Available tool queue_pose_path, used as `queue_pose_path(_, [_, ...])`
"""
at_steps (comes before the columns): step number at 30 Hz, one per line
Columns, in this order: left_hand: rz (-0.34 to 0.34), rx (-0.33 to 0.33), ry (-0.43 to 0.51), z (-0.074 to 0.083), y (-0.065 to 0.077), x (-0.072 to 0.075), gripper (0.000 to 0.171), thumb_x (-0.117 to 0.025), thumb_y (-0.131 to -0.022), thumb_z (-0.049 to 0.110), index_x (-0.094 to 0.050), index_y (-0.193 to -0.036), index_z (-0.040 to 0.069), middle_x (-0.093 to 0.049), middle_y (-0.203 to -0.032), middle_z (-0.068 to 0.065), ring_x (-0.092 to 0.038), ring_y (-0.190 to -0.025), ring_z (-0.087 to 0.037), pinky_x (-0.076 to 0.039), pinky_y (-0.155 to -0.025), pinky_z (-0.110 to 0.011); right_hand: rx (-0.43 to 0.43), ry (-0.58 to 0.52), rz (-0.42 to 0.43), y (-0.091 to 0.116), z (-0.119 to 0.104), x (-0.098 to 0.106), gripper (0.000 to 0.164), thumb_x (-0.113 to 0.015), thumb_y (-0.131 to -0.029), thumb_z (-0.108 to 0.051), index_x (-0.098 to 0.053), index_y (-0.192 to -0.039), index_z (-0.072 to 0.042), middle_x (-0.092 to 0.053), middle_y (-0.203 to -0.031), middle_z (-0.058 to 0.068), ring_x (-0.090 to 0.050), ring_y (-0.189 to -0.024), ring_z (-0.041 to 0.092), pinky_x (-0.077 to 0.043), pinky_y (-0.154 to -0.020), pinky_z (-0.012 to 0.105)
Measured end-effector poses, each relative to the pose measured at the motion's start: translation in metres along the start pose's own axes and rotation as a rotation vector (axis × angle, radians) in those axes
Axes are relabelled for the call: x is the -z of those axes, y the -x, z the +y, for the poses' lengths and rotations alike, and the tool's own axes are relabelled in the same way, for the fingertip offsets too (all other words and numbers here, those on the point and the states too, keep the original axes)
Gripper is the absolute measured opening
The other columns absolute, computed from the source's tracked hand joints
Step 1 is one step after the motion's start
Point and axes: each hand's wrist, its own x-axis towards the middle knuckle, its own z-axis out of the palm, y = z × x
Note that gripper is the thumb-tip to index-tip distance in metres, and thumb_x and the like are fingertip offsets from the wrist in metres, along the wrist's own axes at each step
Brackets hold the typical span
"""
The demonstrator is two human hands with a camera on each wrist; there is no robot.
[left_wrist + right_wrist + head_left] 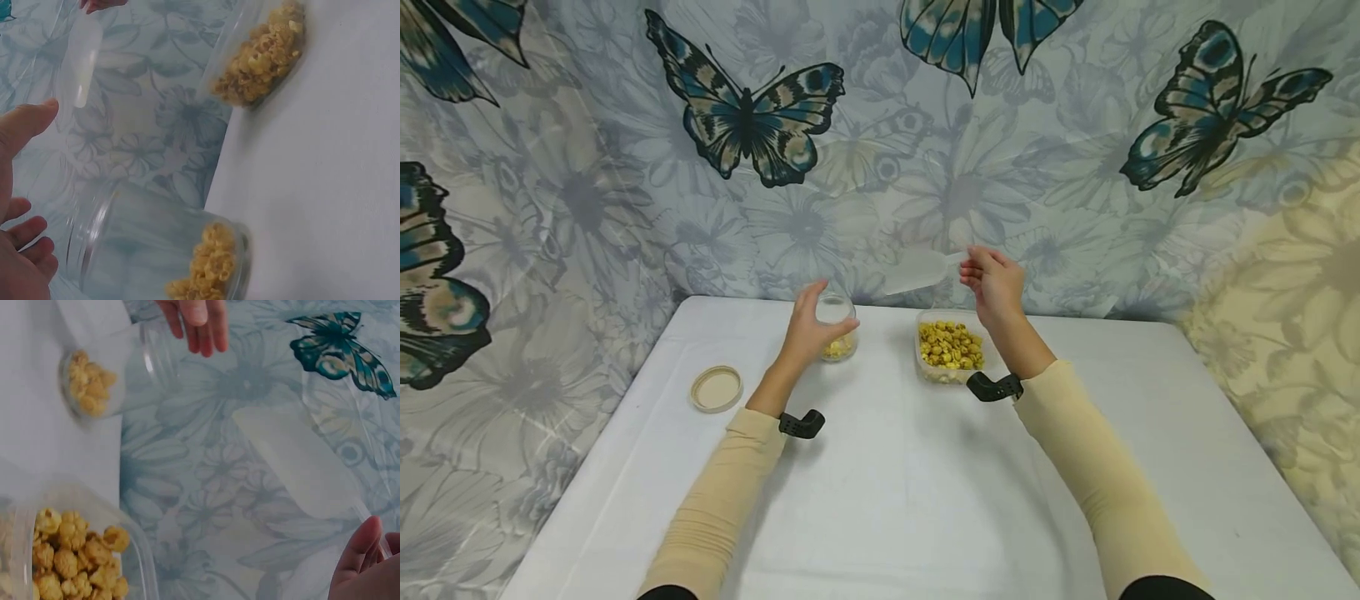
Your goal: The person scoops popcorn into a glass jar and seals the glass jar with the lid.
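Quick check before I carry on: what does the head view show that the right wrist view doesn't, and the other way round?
Only the head view: the round lid lying toward the left of the white table, plus the tan sleeves and black wrist bands.

Only the right wrist view: the clear jar side-on, down to its base; from the head view, the left hand hides part of it.

Both: that hand by the jar's mouth, the right hand gripping the translucent scoop by its handle, and the clear tub of popcorn.
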Motion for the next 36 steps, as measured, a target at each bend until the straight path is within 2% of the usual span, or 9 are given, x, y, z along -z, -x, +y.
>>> queue_pose_path(4, [-0.016,-0.041,0.002,0.003,0.002,-0.008,0.090,-0.079,-0.081,0.037,-0.031,-0.152,0.012,-0.023,-0.158,-0.015,-0.024,-0.147,-0.035,-0.025,-0.118,-0.057,-0.005,0.003,0.016,-0.001,-0.004,0.011,0.009,-0.062,-0.095,-0.009,-0.066,-0.097,-0.001,-0.063,-0.063,0.003,-0.059,-0.050,0.011,-0.052,-0.050,0.019])
queue_pose_path(10, [-0.021,-0.094,-0.011,0.008,0.005,-0.021,0.089,-0.079,-0.080,0.038,-0.032,-0.152,0.012,-0.026,-0.156,-0.015,-0.027,-0.145,-0.036,-0.028,-0.116,-0.059,0.002,0.001,0.059,-0.004,-0.007,0.024,0.008,-0.062,-0.094,-0.006,-0.068,-0.093,-0.001,-0.062,-0.061,0.004,-0.059,-0.049,0.012,-0.052,-0.049,0.020])
queue_pose_path(16, [-0.052,-0.104,-0.017,0.012,0.005,-0.028,0.087,-0.077,-0.082,0.039,-0.032,-0.152,0.012,-0.027,-0.156,-0.013,-0.026,-0.146,-0.036,-0.029,-0.116,-0.058,-0.006,-0.022,0.096,-0.007,-0.007,0.042,0.008,-0.063,-0.093,-0.006,-0.069,-0.088,-0.004,-0.062,-0.062,0.004,-0.058,-0.049,0.012,-0.052,-0.049,0.020])
queue_pose_path(23, [-0.084,-0.113,-0.015,0.017,0.009,-0.040,0.085,-0.076,-0.083,0.037,-0.033,-0.151,0.010,-0.028,-0.156,-0.014,-0.026,-0.147,-0.035,-0.029,-0.117,-0.056,-0.019,0.000,0.151,-0.009,-0.006,0.058,0.007,-0.062,-0.094,-0.007,-0.066,-0.095,-0.001,-0.060,-0.064,0.003,-0.057,-0.051,0.012,-0.052,-0.050,0.019])
queue_pose_path(29, [-0.109,-0.143,-0.004,0.016,0.013,-0.053,0.083,-0.077,-0.083,0.035,-0.035,-0.150,0.008,-0.031,-0.155,-0.014,-0.032,-0.144,-0.035,-0.032,-0.115,-0.056,-0.016,0.005,0.202,-0.010,-0.002,0.066,0.006,-0.062,-0.093,-0.004,-0.065,-0.093,0.001,-0.060,-0.062,0.004,-0.056,-0.050,0.012,-0.051,-0.049,0.019])
queue_pose_path(36, [-0.148,-0.131,-0.011,0.012,0.017,-0.069,0.084,-0.076,-0.083,0.038,-0.035,-0.151,0.010,-0.032,-0.155,-0.013,-0.034,-0.143,-0.034,-0.034,-0.114,-0.056,-0.050,-0.002,0.233,-0.009,0.002,0.077,0.005,-0.062,-0.094,-0.006,-0.064,-0.089,-0.005,-0.060,-0.063,0.004,-0.055,-0.051,0.012,-0.050,-0.049,0.018])
